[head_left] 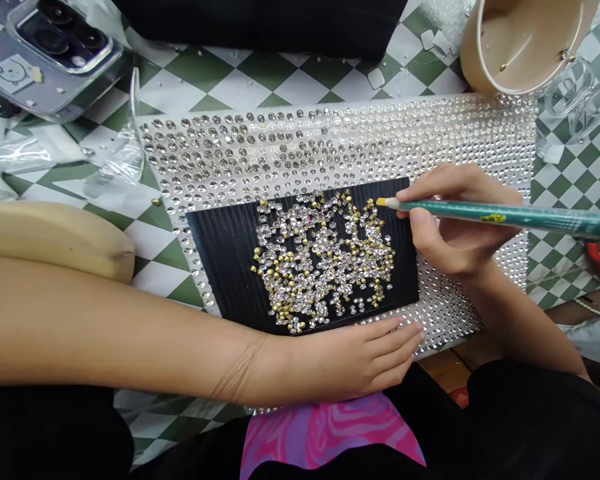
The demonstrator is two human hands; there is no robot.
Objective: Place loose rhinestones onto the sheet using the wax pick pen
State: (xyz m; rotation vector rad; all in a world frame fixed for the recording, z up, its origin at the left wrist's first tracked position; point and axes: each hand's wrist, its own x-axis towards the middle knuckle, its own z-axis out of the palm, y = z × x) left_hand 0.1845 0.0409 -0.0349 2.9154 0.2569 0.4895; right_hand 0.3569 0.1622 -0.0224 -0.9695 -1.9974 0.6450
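Just past the pinch of the right hand (455, 220), the yellow tip of a teal wax pencil (500, 215) sits close to the upper right edge of a heap of loose rhinestones (325, 260). Thumb and forefinger press the pencil between them, with the other fingers curled beneath it.

Below the tip, the heap lies on a black ridged pad (220, 267). Most stones are glinting side up, while many gold backs show, especially around the edges. None is on the pencil tip, as far as can be seen.

Beyond the pad, neat rows of clear rhinestones (330, 143) cover a sheet around it, while the heap remains unplaced. Toward the body from the grip, the left hand (350, 360) lies flat, fingers together and empty, at the pad's near edge. Farther off, a tilted beige cup (525, 40) rests on checkered cloth (200, 80).
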